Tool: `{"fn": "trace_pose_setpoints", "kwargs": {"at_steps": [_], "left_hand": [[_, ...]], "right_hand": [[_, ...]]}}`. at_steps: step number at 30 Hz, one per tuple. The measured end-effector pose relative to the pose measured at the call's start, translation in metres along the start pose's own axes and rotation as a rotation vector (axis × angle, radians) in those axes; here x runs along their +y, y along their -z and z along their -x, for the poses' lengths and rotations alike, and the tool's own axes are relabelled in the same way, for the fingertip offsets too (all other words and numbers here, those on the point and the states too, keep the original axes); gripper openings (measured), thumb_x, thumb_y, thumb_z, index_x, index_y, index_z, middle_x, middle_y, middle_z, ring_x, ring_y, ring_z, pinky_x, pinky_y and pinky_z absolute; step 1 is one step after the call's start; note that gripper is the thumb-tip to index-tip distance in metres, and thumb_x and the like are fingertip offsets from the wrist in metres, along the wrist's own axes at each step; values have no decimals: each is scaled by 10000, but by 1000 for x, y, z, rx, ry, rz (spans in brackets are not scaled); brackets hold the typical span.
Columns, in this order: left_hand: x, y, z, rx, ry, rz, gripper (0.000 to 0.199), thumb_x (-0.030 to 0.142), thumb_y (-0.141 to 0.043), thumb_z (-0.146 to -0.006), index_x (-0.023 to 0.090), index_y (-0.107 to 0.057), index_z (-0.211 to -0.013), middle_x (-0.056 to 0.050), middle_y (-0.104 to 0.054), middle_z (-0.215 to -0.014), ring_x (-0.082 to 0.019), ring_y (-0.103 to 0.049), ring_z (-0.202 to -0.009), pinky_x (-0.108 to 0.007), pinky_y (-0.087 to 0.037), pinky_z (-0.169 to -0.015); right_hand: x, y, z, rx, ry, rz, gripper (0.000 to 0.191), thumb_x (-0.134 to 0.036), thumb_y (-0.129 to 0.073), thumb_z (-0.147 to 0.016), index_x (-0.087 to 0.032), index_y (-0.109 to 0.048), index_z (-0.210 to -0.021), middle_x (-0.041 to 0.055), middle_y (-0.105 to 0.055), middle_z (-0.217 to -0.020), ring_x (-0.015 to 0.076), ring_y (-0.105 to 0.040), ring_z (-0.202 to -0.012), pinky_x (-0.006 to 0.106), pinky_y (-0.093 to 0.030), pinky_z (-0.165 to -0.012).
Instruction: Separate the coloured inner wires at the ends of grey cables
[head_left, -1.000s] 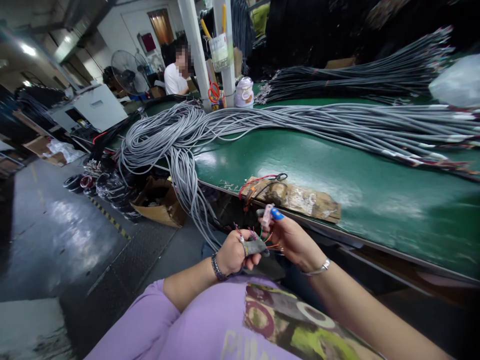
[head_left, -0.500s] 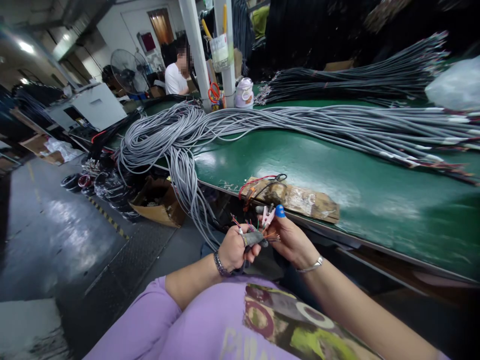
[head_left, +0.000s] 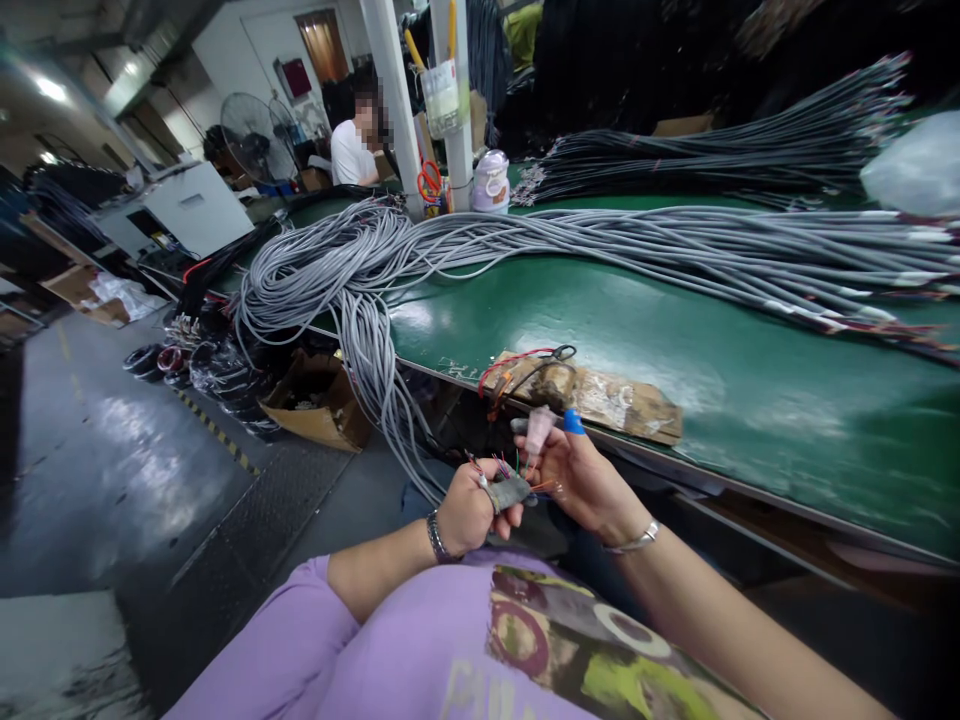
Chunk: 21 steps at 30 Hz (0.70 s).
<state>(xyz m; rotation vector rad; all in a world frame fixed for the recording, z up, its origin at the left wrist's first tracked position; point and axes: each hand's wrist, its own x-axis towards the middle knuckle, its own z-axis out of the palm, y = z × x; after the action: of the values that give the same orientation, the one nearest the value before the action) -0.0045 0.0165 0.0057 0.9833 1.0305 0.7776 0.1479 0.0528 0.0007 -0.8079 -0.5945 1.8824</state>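
Observation:
My left hand [head_left: 469, 505] is closed on thin coloured wires [head_left: 517, 463]. Green, purple and orange ends fan out past its thumb, which seems to wear a worn grey cover [head_left: 508, 493]. A short darker wire end [head_left: 474, 463] sticks up by the knuckles. Close on the right, my right hand [head_left: 592, 480] has a small pink clip [head_left: 539, 430] at its fingers, blurred by motion. Its thumb, with a blue finger cover [head_left: 574, 421], stands apart from the clip. The orange wire tips reach toward the right palm; whether they touch it I cannot tell.
Grey cables [head_left: 352, 250] lie across the green table [head_left: 600, 310] and hang over its edge. A worn wooden block [head_left: 622, 405] with red and black leads sits at the front edge. Behind are black cables [head_left: 697, 160], a post [head_left: 394, 110] and a person [head_left: 351, 152].
My right hand has drawn slightly right, and its thumb has come away from the pink clip, which is now blurred and turned. My left hand keeps its hold on the wires, nearly still.

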Motion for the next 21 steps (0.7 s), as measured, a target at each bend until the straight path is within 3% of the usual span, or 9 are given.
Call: {"fn": "trace_pose_setpoints", "kwargs": {"at_steps": [5,14,21], "left_hand": [[-4,-3,1,49,-87,28,402,538,-659,-707,154,-541,-719,30,-576,-513,-55,-431,-320,-182,-282,-315],[-4,-8,-9,93,-123,37,378,516,-650,-720,158,-529,-702,33,-567,-512,-50,-425,-317,-182,-234,-310],[-1,-10,-10,108,-109,13,349,487,-644,-728,158,-529,-696,39,-553,-492,-52,-415,-305,-180,-226,-301]], "right_hand": [[-3,-3,1,51,74,42,310,-495,-717,-716,-187,-687,-727,16,-636,-653,122,-550,-561,245,-478,-554],[-1,0,-10,17,6,5,420,-616,-674,-699,-200,-672,-761,35,-675,-662,156,-575,-529,298,-462,-518],[3,-4,-13,113,17,-113,363,-551,-743,-664,-201,-664,-719,15,-683,-653,146,-586,-534,277,-472,-526]]}}
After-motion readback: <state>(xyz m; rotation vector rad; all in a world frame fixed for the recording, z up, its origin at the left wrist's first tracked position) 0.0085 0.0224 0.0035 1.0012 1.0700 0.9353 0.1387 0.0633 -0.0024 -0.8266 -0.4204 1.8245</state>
